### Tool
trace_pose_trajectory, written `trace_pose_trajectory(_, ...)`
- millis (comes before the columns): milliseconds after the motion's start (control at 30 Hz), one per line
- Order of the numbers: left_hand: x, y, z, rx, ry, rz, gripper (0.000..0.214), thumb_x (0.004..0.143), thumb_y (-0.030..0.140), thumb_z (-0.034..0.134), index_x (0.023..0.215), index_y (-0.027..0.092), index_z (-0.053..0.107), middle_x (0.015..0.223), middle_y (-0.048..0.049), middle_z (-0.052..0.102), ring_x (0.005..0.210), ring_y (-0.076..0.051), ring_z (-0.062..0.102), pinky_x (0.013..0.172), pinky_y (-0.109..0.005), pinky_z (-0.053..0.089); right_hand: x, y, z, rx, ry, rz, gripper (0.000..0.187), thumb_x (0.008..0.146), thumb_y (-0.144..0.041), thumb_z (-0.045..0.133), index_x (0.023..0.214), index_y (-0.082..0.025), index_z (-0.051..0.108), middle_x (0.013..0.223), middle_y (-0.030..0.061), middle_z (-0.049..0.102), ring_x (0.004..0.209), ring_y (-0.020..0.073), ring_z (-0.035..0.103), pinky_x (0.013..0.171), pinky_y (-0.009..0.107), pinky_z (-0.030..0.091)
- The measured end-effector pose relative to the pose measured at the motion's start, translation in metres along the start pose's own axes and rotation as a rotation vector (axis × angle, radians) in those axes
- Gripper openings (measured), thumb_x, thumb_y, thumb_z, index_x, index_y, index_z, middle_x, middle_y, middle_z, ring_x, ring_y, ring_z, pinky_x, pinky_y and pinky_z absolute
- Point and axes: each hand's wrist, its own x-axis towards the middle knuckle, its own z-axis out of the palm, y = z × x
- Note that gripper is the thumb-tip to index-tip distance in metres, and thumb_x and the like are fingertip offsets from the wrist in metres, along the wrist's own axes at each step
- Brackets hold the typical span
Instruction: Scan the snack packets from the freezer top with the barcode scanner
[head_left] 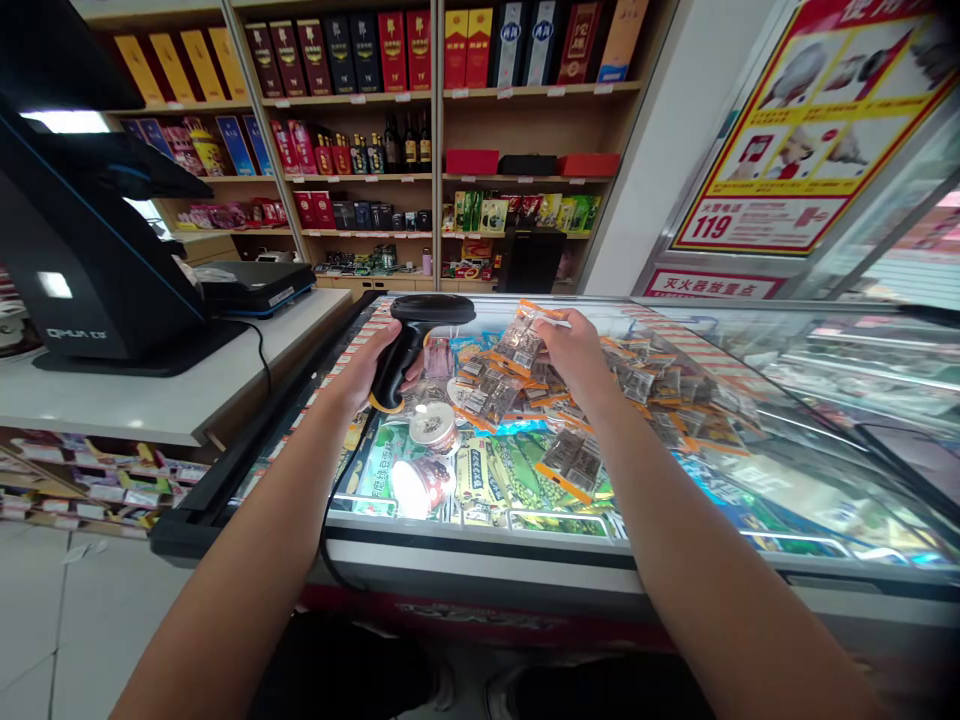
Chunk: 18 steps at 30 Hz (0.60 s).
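- Left hand [375, 365] clenched around barcode scanner [411, 345], head aimed toward 3 o'clock.
- Right hand [574, 355] pinches snack packet [521, 340] above freezer lid [750, 440].
- Step judged: scanning. Next calls for squaring barcode to scanner.

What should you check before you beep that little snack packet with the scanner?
1. Black handheld barcode scanner held firmly in the left hand: ok.
2. Small clear orange-edged snack packet pinched in the right hand: ok.
3. Scanner head pointing at the packet: ok, it faces towards it.
4. Packet lifted apart from the pile of similar packets on the glass freezer lid: ok.
5. Barcode side facing the scanner: cannot tell.
6. Scanner's black cable hanging free: cannot tell.
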Motion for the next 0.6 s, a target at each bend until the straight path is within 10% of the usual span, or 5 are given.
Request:
trace_pose_trajectory(200,0.001,-0.015,0.019,0.090,-0.239,-0.136,0.050,0.087,0.066,0.057,0.077,0.017,0.058,0.059,-0.0029,0.058,0.047,-0.012,0.051,0.045,-0.024,0.039,0.004,0.004,-0.001,0.049,0.008,0.005,0.028,0.077,-0.038,0.072,0.090,-0.024,0.051,0.080,0.0011,0.063,0.068,0.0174,0.062,0.060,0.034,0.060)
trace_pose_trajectory(600,0.002,-0.012,0.026,0.057,-0.257,-0.115,0.050,0.087,0.068,0.054,0.079,0.019,0.053,0.057,-0.0009,0.055,0.045,-0.012,0.047,0.046,-0.026,0.036,0.000,-0.001,-0.002,0.029,0.003,0.008,0.025,0.082,-0.037,0.069,0.091,-0.024,0.050,0.081,0.0020,0.067,0.066,0.0175,0.063,0.059,0.031,0.058)
